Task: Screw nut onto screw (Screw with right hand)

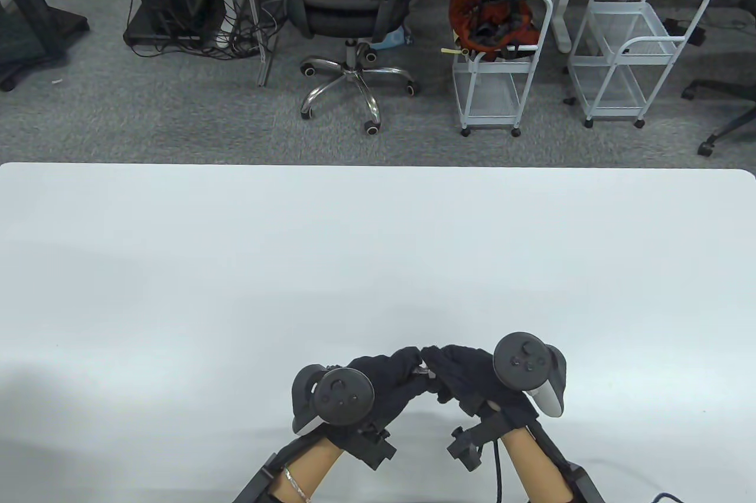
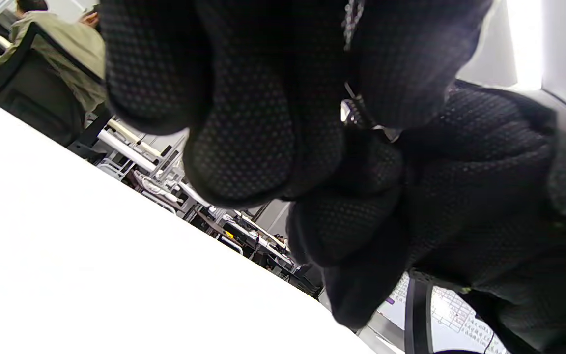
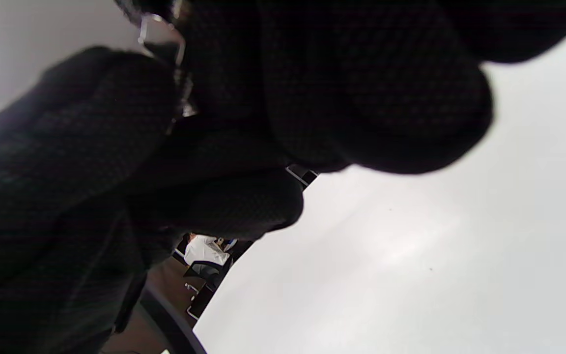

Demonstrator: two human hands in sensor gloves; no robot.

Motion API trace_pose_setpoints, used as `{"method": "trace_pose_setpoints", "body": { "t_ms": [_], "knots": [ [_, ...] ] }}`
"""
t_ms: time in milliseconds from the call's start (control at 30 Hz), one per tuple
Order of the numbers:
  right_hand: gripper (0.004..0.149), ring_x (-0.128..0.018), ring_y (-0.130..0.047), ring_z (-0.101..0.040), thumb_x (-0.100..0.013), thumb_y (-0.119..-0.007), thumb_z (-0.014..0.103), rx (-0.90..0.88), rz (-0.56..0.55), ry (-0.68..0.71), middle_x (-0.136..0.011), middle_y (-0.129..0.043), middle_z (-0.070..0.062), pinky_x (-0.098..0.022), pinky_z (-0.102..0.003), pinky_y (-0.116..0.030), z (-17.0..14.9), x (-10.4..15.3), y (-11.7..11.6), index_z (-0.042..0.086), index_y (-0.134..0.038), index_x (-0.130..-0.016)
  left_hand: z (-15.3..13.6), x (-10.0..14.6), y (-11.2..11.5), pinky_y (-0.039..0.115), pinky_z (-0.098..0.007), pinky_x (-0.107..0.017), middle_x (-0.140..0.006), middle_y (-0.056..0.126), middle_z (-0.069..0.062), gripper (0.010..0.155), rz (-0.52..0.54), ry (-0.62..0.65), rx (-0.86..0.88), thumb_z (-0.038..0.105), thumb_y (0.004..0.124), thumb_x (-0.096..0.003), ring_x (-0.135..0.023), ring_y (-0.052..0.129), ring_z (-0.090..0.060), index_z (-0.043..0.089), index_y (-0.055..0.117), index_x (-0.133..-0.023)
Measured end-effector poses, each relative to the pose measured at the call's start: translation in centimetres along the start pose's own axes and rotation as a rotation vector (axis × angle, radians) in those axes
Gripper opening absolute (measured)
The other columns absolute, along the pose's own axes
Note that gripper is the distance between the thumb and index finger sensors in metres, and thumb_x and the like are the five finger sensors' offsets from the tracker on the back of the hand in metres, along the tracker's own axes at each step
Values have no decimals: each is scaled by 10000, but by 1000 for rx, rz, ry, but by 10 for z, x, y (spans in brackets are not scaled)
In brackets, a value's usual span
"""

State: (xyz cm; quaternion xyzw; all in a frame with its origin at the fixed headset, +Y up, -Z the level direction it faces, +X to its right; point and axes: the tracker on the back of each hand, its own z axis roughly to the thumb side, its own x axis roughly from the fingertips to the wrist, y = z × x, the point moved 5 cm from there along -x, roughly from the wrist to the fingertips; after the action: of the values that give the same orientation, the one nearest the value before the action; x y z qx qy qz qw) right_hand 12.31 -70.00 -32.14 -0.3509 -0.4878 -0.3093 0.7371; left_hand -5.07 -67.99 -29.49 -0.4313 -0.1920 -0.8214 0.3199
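- Because my two hands meet low over the near edge of the white bench (image 1: 378,267), the small metal parts are almost hidden between them (only a bit of shine peeks out).
- My left hand (image 1: 384,376) has its fingers (image 2: 243,147) curled tight, and they pinch the screw (image 2: 356,105); I can see a little of its ridged stem in the left wrist view.
- My right hand (image 1: 466,376) has its fingers (image 3: 376,98) bent close around the nut (image 3: 162,42), a shiny piece with flat sides near the top of the right wrist view.
- I cannot tell if the nut has caught on the ridges yet, or how far on it is.
- If I tip the nut as I turn it, it could go on crooked and get stuck.
- If I let go too much between turns, the nut could slip out, drop on the bench and roll away (it is small and smooth).
- If my left fingers go soft, the screw could spin along with the nut, and then nothing would tighten.
- My thick gloves hide the parts, so I could miss a bad start.
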Motion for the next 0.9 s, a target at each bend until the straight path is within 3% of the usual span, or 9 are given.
{"method": "trace_pose_setpoints", "body": {
  "t_ms": [133, 167, 267, 367, 500, 600, 633, 833, 900],
  "knots": [
    [547, -489, -992, -350, -574, -700, 483, -14, 259, -33, -712, -913, -268, -402, -520, -759, 1, -2, -13, -17, -804, -772, 1, 0, -3, 931, -319, -403, -567, 1134, -1, 502, 25, 10, -86, 416, 837, -453, -423, 1141, -117, 39, 881, -782],
    [505, -474, -1002, -321, -581, -692, 465, -6, 254, -33, -695, -927, -238, -399, -500, -769, 1, -1, -12, 7, -813, -754, 2, 0, -3, 932, -316, -405, -567, 1134, 6, 498, 16, 20, -84, 413, 837, -453, -423, 1143, -111, 41, 881, -782],
    [465, -245, -1035, -268, -594, -637, 402, -13, 5, -5, -461, -1022, -189, -268, -465, -808, 2, -2, 1, 39, -923, -547, 6, 0, -2, 927, -323, -419, -578, 1131, -3, 517, -6, 42, -22, 426, 835, -452, -435, 1141, -120, 35, 877, -787],
    [480, -274, -1034, -272, -601, -610, 423, 0, 78, -10, -493, -1015, -190, -282, -468, -806, 1, -2, -1, 50, -910, -573, 6, 0, -2, 927, -323, -419, -580, 1132, -3, 515, -4, 33, -24, 425, 837, -451, -436, 1141, -121, 39, 876, -790],
    [513, -454, -1001, -325, -572, -707, 479, -7, 240, -27, -673, -933, -245, -390, -503, -769, 3, 1, -7, 5, -822, -730, 5, 1, -3, 928, -320, -418, -578, 1131, -2, 506, 6, 27, -37, 417, 839, -452, -433, 1141, -118, 41, 878, -788],
    [470, -260, -1035, -265, -596, -636, 414, 21, 18, -9, -477, -1019, -188, -278, -464, -807, 3, 0, 4, 39, -917, -558, 5, 0, 2, 929, -317, -422, -584, 1131, 4, 518, -20, 40, -3, 426, 836, -450, -442, 1141, -114, 40, 873, -794],
    [469, -226, -1032, -264, -594, -634, 402, 27, 6, -13, -442, -1025, -183, -258, -462, -809, 1, 1, 5, 41, -926, -528, 4, -1, 4, 927, -322, -425, -590, 1128, -3, 522, -31, 28, 22, 424, 838, -449, -446, 1140, -120, 38, 870, -798],
    [517, -503, -984, -349, -578, -702, 465, 19, 264, -55, -720, -903, -266, -417, -519, -751, 2, 4, -6, -7, -793, -768, 2, 0, 3, 928, -319, -423, -592, 1128, -8, 515, -19, 20, -7, 415, 842, -449, -444, 1140, -119, 40, 869, -800],
    [482, -348, -1034, -277, -595, -646, 446, 58, 104, -4, -570, -993, -200, -326, -468, -803, 3, 2, 2, 29, -884, -644, 4, 0, 4, 929, -319, -424, -586, 1131, 0, 522, -28, 26, 11, 418, 842, -446, -444, 1141, -117, 35, 870, -799]
  ]
}}
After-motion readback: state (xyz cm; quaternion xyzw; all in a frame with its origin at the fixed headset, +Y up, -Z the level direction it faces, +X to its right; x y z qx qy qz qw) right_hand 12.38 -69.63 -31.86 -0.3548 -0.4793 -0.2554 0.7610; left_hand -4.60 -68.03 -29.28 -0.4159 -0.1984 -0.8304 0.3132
